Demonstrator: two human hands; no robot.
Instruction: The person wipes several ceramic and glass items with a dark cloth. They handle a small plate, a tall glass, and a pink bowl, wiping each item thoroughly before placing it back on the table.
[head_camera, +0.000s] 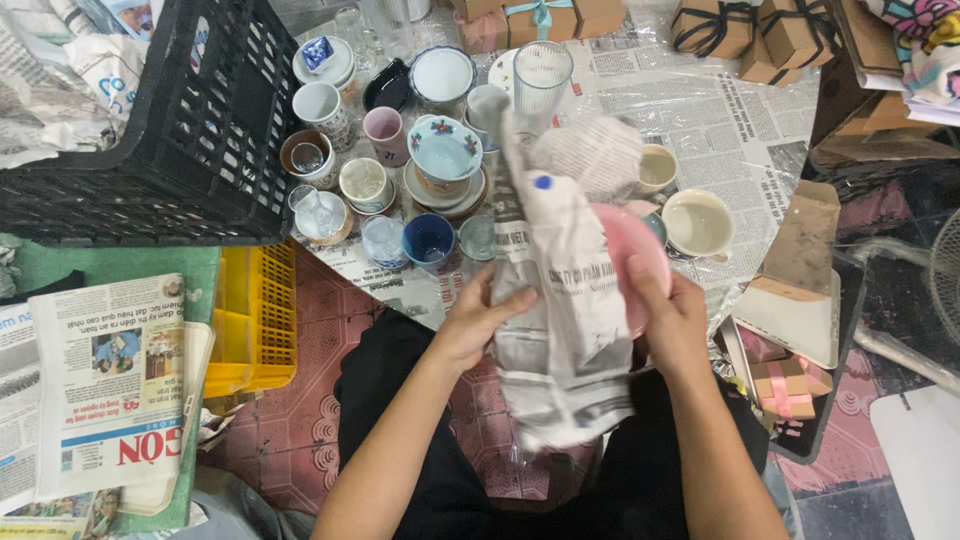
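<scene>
Left hand (478, 318), right hand (668, 318) grip newspaper sheet (560, 310) around pink plate (632, 262).

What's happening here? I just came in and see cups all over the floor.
A seated person holds a round pink plate in the right hand, while the left hand grips a crumpled newspaper sheet draped over it. Assorted ceramic cups and glasses stand ahead on spread newspaper, beside a black plastic crate.

Red patterned floor tiles (300, 440), newspaper-covered
</scene>
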